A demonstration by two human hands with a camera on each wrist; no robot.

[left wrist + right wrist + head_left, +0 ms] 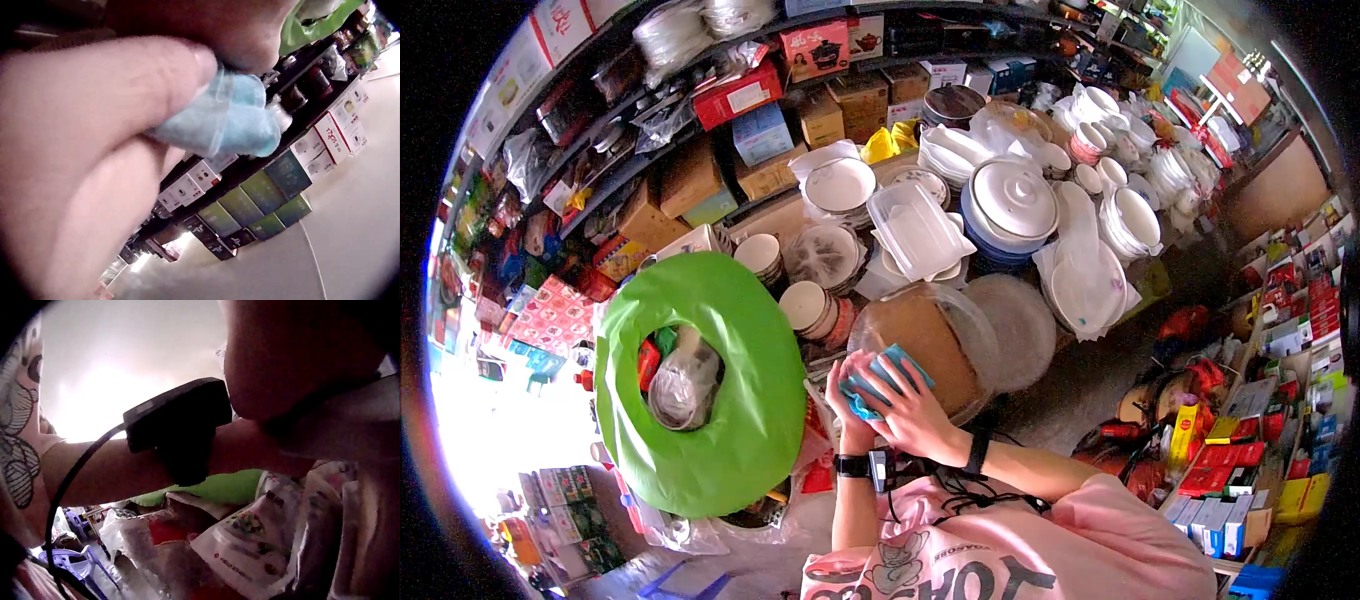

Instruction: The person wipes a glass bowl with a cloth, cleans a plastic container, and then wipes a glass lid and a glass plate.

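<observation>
A folded blue cloth (887,382) is held between both hands in front of the chest. My left hand (852,400) grips its left side; in the left wrist view the thumb of that hand (106,94) presses on the rolled blue cloth (234,119). My right hand (915,410) lies over the cloth from the right, fingers bent across it. Just beyond the hands stands a round clear plastic-wrapped item with a brown face (920,340). In the right wrist view the right hand is dark and its fingers cannot be made out.
A large green ring-shaped cover (700,470) is at the left. White bowls (805,305), a lidded pot (1013,200) and a plastic container (920,228) stand behind. Boxed goods (1220,465) line the right side. A purple chair (81,565) shows in the right wrist view.
</observation>
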